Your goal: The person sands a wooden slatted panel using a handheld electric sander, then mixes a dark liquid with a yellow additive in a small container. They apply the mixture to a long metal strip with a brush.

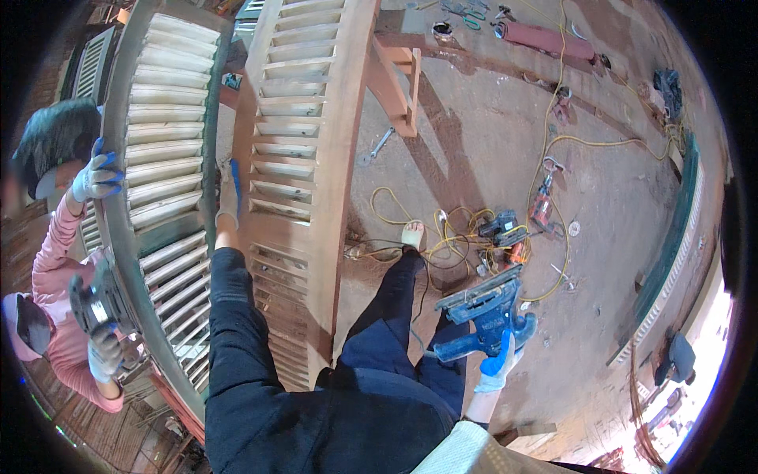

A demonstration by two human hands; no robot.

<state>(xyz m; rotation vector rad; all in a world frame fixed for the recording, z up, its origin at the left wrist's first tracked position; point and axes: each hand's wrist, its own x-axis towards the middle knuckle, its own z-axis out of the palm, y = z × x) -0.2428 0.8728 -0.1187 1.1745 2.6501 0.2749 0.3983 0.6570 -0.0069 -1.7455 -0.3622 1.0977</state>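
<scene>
A bare-wood louvered shutter [332, 158] stands on edge in front of me, running from far to near. On its left edge rests my left hand [228, 189], in a white and blue glove, fingers curled against the wood. My right hand [499, 365], gloved the same way, grips the handle of a blue power sander [489, 320]. The sander hangs clear of the shutter, to its right, with its flat sanding plate turned upward and away from me. A dark green-framed louvered shutter [172, 237] stands just left of my left arm.
At the left, a co-worker in a pink sleeve [55, 237] holds the green-framed shutter and another sander [99, 300]. Yellow cords [450, 237] tangle on the floor near my foot. A red power tool [543, 204], a wooden trestle [399, 87] and a green shutter [671, 245] lie beyond.
</scene>
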